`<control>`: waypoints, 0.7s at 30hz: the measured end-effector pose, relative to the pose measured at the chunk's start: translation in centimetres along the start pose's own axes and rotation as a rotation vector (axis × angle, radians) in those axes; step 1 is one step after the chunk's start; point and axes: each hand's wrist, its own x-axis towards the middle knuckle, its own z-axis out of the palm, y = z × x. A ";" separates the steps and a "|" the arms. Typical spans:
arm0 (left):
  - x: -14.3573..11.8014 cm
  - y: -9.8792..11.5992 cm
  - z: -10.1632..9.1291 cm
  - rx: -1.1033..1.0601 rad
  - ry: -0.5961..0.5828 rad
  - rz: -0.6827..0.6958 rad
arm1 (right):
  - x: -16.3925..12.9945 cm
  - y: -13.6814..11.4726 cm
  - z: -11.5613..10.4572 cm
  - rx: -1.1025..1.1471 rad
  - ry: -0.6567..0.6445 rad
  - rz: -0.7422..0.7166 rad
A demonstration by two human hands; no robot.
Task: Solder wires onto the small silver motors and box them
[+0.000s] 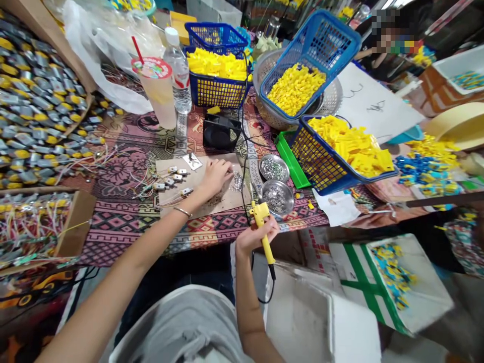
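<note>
Fingers of the left hand (216, 175) are reaching down onto a cardboard sheet (196, 189) while the right hand (254, 235) is gripping a yellow soldering iron (263, 233).

From the head camera: the left fingers are lying loosely together, tips touching the sheet just beside a small pile of silvery bits (237, 181), probably pinning or picking one; whether they are pinching anything I cannot tell. The right fingers are clamping around the iron's handle, holding it tip-up off the table edge, likely to keep the hot end clear of the patterned cloth (124, 171). Small wired motors (172, 182) are lying in a row on the sheet, within the left hand's reach, and two metal dishes (276, 187) of tiny parts are sitting just beside the sheet, near the iron.
</note>
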 end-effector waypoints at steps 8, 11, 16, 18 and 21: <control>-2.2 -0.1 -1.2 -0.119 0.049 -0.071 | 0.0 -0.5 -0.1 -0.002 -0.027 0.014; -2.6 -0.4 -1.4 -0.347 0.047 -0.098 | -0.1 -0.4 -0.1 -0.035 -0.041 0.002; -2.8 -0.7 -1.5 -0.762 0.111 -0.218 | -0.1 -0.1 -0.1 -0.059 -0.036 -0.017; -2.9 -0.7 -1.4 -0.923 0.107 -0.285 | -0.1 -0.1 -0.1 -0.065 -0.025 -0.018; -2.8 -0.9 -1.3 -1.096 0.053 -0.368 | 0.0 -0.1 -0.1 -0.027 -0.024 -0.004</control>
